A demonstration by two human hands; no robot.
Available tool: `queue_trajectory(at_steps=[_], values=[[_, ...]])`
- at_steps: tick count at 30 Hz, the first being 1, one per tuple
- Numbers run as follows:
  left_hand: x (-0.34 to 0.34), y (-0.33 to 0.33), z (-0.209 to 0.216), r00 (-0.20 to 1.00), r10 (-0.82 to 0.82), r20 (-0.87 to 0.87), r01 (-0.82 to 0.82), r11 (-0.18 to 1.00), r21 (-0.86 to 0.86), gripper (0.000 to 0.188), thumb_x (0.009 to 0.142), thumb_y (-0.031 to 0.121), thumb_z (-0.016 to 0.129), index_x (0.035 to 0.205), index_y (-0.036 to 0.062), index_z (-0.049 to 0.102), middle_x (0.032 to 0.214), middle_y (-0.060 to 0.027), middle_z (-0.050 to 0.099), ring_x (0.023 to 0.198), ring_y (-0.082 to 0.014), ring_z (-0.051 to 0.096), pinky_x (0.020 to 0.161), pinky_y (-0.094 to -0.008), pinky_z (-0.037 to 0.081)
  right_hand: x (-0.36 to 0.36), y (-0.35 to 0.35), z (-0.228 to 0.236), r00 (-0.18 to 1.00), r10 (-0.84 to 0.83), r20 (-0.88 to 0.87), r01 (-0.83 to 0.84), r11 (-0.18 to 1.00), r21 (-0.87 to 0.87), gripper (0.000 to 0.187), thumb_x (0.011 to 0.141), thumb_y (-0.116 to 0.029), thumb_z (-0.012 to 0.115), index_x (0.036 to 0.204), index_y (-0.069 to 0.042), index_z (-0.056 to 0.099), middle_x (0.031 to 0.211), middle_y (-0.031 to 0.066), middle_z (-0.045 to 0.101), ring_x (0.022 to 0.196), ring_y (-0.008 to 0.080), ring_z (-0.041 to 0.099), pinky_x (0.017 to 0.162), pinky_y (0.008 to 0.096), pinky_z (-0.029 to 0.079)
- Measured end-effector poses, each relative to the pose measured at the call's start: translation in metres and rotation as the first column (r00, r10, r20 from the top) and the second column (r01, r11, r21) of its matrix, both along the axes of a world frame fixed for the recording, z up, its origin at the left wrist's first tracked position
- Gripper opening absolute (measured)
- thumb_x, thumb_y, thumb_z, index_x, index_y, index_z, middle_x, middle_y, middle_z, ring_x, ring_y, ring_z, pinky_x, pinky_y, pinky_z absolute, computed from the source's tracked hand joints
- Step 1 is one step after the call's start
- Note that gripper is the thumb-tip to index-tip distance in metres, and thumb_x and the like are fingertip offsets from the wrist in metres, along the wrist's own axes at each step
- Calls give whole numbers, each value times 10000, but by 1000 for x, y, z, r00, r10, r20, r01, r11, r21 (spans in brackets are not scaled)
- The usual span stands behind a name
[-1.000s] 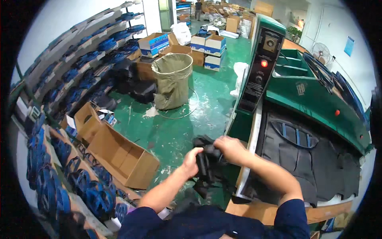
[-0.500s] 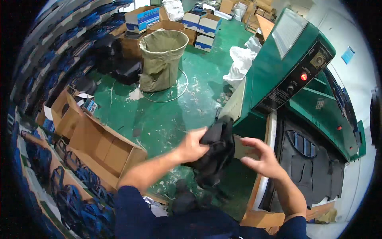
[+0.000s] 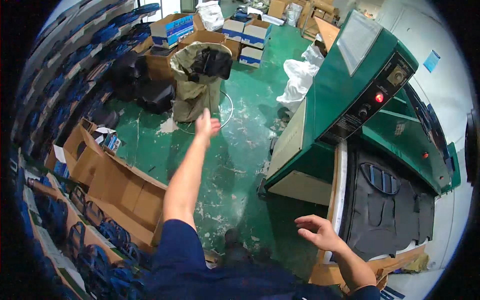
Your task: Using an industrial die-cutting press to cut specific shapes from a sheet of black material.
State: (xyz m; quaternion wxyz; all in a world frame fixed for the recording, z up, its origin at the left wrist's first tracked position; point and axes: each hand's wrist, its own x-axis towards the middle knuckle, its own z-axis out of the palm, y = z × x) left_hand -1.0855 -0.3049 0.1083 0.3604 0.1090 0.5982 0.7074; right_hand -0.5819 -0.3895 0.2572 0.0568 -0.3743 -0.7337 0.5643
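My left hand [image 3: 206, 125] is stretched far forward with nothing in it, fingers extended. Beyond it stands a tall olive-green sack [image 3: 192, 100], its mouth propped round. A black, soft-looking bundle [image 3: 212, 61] is at the right side of the sack's mouth, apart from my hand; whether it is in the air or resting on the rim I cannot tell. My right hand [image 3: 319, 234] hovers empty, with thumb and fingers apart, beside the bed of the green machine [image 3: 360, 85]. On that bed lie black moulded sheets [image 3: 387, 220] and a dark oval piece with blue bars [image 3: 381, 180].
An open cardboard box [image 3: 125, 190] lies at the left, near racks of blue-black strapped pieces [image 3: 100, 260]. Several boxes [image 3: 172, 30] stand behind the sack. A wire ring [image 3: 229, 107] circles its base. White plastic bags [image 3: 298, 80] lie by the machine.
My left hand has let go of the black bundle and swung forward; the bundle has travelled to the sack's mouth. My right hand has dropped lower, still open.
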Motion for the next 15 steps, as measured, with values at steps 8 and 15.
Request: queue_trajectory(at_steps=[8, 15], values=[[189, -199, -270, 936, -101, 337, 290, 762, -578, 583, 998, 542, 462, 1164, -7, 568, 886, -179, 698, 621, -280, 685, 502, -399, 541, -5, -23, 7, 975, 222, -10, -221, 973, 71, 362, 916, -146, 726, 1241, -15, 634, 1172, 143, 678, 1075, 228, 673, 942, 340, 536], [302, -245, -269, 845, -497, 198, 468, 507, -724, 369, 972, 379, 561, 1036, 18, 603, 787, -120, 672, 554, -224, 642, 431, -354, 480, 40, -25, 32, 964, 243, -105, -208, 941, 266, 334, 913, -130, 711, 1220, -16, 641, 1114, 165, 687, 1027, 267, 681, 896, 356, 544]])
